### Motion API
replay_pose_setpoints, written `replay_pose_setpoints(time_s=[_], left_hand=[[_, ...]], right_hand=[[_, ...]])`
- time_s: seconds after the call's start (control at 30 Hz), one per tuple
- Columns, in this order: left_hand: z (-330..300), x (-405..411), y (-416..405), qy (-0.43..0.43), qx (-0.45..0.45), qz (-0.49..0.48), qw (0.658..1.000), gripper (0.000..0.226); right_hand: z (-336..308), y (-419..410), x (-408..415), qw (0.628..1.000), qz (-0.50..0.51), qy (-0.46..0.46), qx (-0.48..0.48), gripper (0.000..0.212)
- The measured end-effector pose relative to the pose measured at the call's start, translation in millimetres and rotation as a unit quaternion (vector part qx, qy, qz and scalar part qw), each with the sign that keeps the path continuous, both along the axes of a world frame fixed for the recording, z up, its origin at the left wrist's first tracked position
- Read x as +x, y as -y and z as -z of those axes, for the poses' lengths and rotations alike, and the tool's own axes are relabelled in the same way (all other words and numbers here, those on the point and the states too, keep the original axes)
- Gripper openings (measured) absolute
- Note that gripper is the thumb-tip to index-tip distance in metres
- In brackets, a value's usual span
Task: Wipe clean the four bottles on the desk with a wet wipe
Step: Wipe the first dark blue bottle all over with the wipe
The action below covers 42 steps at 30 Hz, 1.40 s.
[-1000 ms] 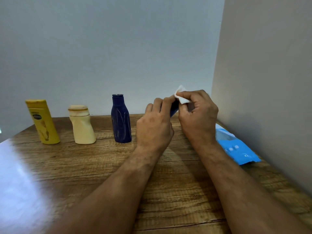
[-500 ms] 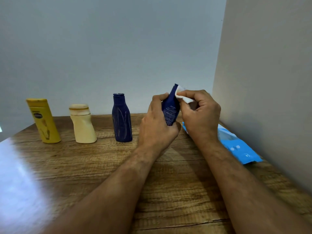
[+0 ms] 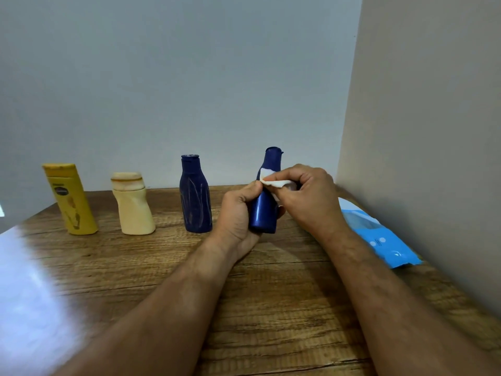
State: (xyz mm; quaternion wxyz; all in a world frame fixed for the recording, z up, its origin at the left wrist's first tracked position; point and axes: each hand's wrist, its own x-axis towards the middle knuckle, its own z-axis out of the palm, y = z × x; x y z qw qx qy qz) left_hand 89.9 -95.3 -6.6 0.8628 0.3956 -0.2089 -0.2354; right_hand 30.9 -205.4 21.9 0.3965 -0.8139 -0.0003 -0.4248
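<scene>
My left hand [image 3: 235, 214] grips the lower body of a small dark blue bottle [image 3: 265, 210], held upright just above the wooden desk [image 3: 271, 294]. My right hand [image 3: 309, 198] pinches a folded white wet wipe [image 3: 276, 183] against the bottle's shoulder, below its neck. Three more bottles stand in a row to the left near the back wall: a second dark blue bottle [image 3: 195, 195] with pale smears, a cream bottle [image 3: 132, 203] with a stained cap, and a yellow bottle [image 3: 70, 199] with brownish marks.
A blue wet-wipe pack [image 3: 379, 237] lies on the desk at the right, close to the beige side wall [image 3: 423, 158]. A grey wall stands behind the bottles. A bright glare covers the desk's left front part.
The held blue bottle has turned upright, its plain side now facing me. My right hand with the wipe has moved from the bottle's top down to its shoulder.
</scene>
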Motion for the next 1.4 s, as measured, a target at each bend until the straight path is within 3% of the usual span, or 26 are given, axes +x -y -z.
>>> replay_pose_setpoints(time_s=[0.27, 0.4, 0.57, 0.77, 0.87, 0.97, 1.1, 1.23, 1.4], left_hand=[[-1, 7, 13, -0.026, 0.033, -0.038, 0.998, 0.031], [2, 14, 19, -0.043, 0.021, -0.078, 0.996, 0.031], [2, 27, 24, -0.072, 0.028, -0.105, 0.991, 0.03], [1, 23, 25, -0.083, 0.035, -0.047, 0.995, 0.031], [0, 22, 28, -0.088, 0.032, -0.058, 0.994, 0.029], [0, 26, 26, -0.097, 0.025, -0.077, 0.992, 0.028], [0, 31, 25, -0.11, 0.016, -0.083, 0.99, 0.032], [-4, 23, 22, -0.104, 0.036, -0.031, 0.993, 0.027], [-4, 12, 16, -0.077, 0.061, 0.04, 0.994, 0.036]], right_hand=[[2, 1, 8, 0.995, 0.088, 0.021, -0.033, 0.026], [6, 2, 3, 0.989, 0.024, -0.084, -0.123, 0.026], [7, 7, 0, 0.981, -0.035, -0.14, -0.128, 0.025], [8, 15, 14, 0.99, 0.104, -0.043, -0.082, 0.023], [5, 17, 11, 0.994, 0.092, -0.013, -0.05, 0.027], [4, 15, 4, 0.994, 0.032, -0.059, -0.086, 0.025], [5, 13, 2, 0.995, -0.029, -0.084, -0.054, 0.022], [4, 14, 9, 0.999, 0.049, -0.015, -0.012, 0.013], [2, 20, 14, 0.989, 0.122, 0.066, 0.056, 0.015]])
